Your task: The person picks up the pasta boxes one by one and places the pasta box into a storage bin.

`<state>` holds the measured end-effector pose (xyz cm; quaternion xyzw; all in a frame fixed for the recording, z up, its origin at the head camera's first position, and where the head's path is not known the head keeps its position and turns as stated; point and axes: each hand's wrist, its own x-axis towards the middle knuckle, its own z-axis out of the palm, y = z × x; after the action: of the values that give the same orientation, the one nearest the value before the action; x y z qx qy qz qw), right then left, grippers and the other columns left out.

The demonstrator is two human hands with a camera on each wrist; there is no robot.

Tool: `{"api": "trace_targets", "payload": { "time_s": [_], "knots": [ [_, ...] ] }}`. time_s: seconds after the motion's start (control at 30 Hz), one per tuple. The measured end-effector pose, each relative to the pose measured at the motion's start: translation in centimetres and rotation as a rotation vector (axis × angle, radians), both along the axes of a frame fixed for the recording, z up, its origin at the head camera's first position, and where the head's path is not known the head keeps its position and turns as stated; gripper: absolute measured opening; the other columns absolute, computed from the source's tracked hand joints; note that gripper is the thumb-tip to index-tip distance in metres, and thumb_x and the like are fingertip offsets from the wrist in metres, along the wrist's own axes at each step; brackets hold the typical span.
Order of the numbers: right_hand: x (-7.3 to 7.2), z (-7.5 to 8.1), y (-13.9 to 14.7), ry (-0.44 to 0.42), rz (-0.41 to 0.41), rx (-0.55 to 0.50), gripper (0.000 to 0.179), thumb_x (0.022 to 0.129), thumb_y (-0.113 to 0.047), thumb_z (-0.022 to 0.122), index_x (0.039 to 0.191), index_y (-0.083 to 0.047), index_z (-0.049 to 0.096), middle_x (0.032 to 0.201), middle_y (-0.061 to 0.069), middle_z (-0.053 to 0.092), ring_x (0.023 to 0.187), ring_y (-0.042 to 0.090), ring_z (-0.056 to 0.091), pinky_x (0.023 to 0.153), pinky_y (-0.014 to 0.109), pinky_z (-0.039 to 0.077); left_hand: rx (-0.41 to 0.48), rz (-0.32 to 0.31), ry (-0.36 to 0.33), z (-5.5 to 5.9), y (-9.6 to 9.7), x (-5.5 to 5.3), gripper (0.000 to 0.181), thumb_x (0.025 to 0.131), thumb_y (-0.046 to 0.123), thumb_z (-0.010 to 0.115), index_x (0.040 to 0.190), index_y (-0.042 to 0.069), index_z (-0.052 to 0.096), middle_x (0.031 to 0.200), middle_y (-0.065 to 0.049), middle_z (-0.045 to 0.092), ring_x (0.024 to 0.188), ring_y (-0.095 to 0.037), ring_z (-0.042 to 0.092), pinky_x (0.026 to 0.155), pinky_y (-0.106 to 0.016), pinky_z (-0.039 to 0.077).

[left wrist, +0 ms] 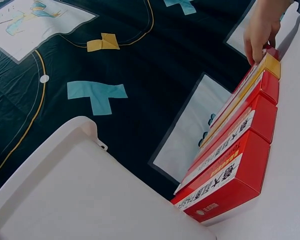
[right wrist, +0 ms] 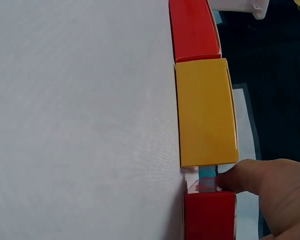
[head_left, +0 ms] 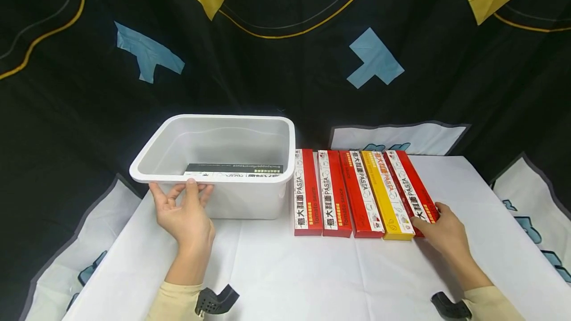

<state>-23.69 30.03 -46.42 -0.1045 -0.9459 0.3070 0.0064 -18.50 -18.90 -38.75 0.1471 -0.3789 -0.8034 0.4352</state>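
At the left of the table stands a white plastic bin (head_left: 250,197). My left hand (head_left: 189,212) holds its front rim, fingertips up under the lip. Inside the bin lies a black pasta sauce box (head_left: 234,168) with a white strip. My right hand (head_left: 446,234) grips the near end of the rightmost red pasta box (head_left: 412,185). Its thumb (right wrist: 240,176) is in the gap beside the yellow pasta box (head_left: 387,194), and the other fingers are round the far side. In the right wrist view, the red end (right wrist: 210,215) of that box shows below the thumb.
Three more red pasta boxes (head_left: 308,192) lie side by side between the bin and the yellow box. A white cloth covers the table (head_left: 303,271). Behind it hangs a black curtain (head_left: 285,78) with blue and yellow patches.
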Motion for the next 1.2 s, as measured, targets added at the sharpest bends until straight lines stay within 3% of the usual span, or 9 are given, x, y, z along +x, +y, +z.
{"api": "trace_targets", "payload": {
  "time_s": [0.23, 0.43, 0.5, 0.6, 0.8, 1.2],
  "knots": [
    [-0.3, -0.7, 0.3, 0.015, 0.035, 0.066, 0.089, 0.085, -0.042, 0.07, 0.139, 0.016, 0.03, 0.126, 0.036, 0.047, 0.107, 0.048, 0.05, 0.089, 0.063, 0.047, -0.007, -0.001, 0.0, 0.0, 0.0, 0.0, 0.092, 0.088, -0.007, 0.067, 0.156, 0.03, 0.019, 0.111, -0.016, 0.044, 0.074, -0.021, 0.065, 0.077, -0.042, 0.061],
    [0.1, -0.7, 0.2, 0.065, -0.034, 0.022, 0.088, 0.083, -0.035, 0.073, 0.143, 0.012, 0.03, 0.13, 0.035, 0.046, 0.109, 0.048, 0.048, 0.087, 0.06, 0.049, -0.011, 0.0, 0.0, 0.1, 0.0, 0.0, 0.092, 0.088, -0.008, 0.066, 0.156, 0.03, 0.018, 0.111, -0.017, 0.043, 0.074, -0.021, 0.065, 0.076, -0.041, 0.062],
    [0.4, -0.4, 0.3, 0.086, -0.065, -0.035, 0.087, 0.084, -0.031, 0.073, 0.146, 0.01, 0.028, 0.132, 0.035, 0.045, 0.11, 0.048, 0.048, 0.082, 0.056, 0.055, -0.008, -0.001, -0.003, 0.1, 0.0, 0.0, 0.092, 0.088, -0.008, 0.067, 0.156, 0.03, 0.017, 0.112, -0.017, 0.043, 0.074, -0.021, 0.065, 0.076, -0.041, 0.062],
    [0.6, 0.4, 0.5, 0.112, -0.1, -0.085, 0.089, 0.085, -0.034, 0.072, 0.149, 0.007, 0.025, 0.137, 0.035, 0.042, 0.114, 0.048, 0.045, 0.083, 0.057, 0.055, -0.015, -0.004, -0.005, 0.1, 0.1, 0.0, 0.092, 0.088, -0.007, 0.066, 0.156, 0.03, 0.017, 0.112, -0.017, 0.044, 0.076, -0.021, 0.065, 0.078, -0.041, 0.061],
    [0.8, 1.9, 0.9, 0.184, -0.17, -0.172, 0.085, 0.086, -0.039, 0.072, 0.153, -0.007, 0.03, 0.146, 0.028, 0.039, 0.125, 0.045, 0.037, 0.099, 0.066, 0.043, -0.019, 0.001, -0.007, 0.0, 0.0, 0.0, 0.092, 0.088, -0.007, 0.066, 0.156, 0.031, 0.017, 0.11, -0.016, 0.044, 0.076, -0.02, 0.065, 0.077, -0.041, 0.062],
    [1.6, 4.6, 1.1, 0.187, -0.264, -0.25, 0.084, 0.084, -0.041, 0.074, 0.154, -0.022, 0.032, 0.153, 0.013, 0.034, 0.132, 0.037, 0.03, 0.09, 0.054, 0.055, -0.039, 0.0, -0.008, -0.1, 0.0, 0.2, 0.091, 0.089, -0.004, 0.066, 0.157, 0.03, 0.015, 0.111, -0.017, 0.043, 0.078, -0.021, 0.064, 0.08, -0.042, 0.06]
  ]
}}
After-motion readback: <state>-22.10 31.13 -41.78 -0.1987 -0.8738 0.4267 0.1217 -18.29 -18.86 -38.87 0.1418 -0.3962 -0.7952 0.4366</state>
